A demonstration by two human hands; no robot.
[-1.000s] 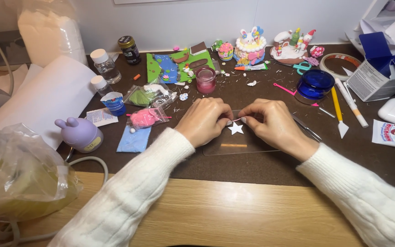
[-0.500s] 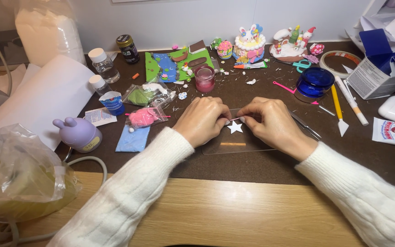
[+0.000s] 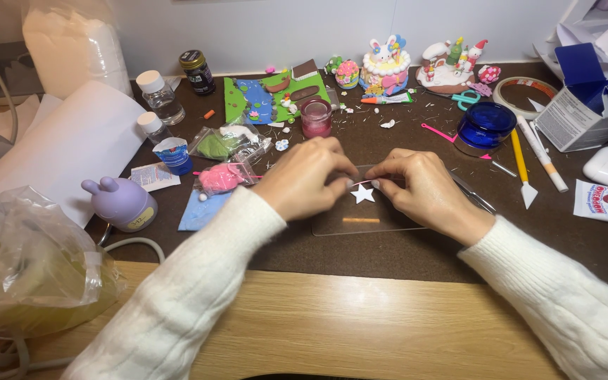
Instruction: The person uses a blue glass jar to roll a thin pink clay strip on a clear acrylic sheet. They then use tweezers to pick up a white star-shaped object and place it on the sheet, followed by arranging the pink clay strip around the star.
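While both hands met at the frame's centre, the left hand (image 3: 304, 177) and right hand (image 3: 416, 184) pinched a thin pink clay strand (image 3: 362, 182) between fingertips, just above a white clay star (image 3: 362, 194) on a clear plastic sheet (image 3: 367, 222).

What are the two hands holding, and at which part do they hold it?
The left hand and right hand pinch a thin pink strip between them, one end each, just above the white star.
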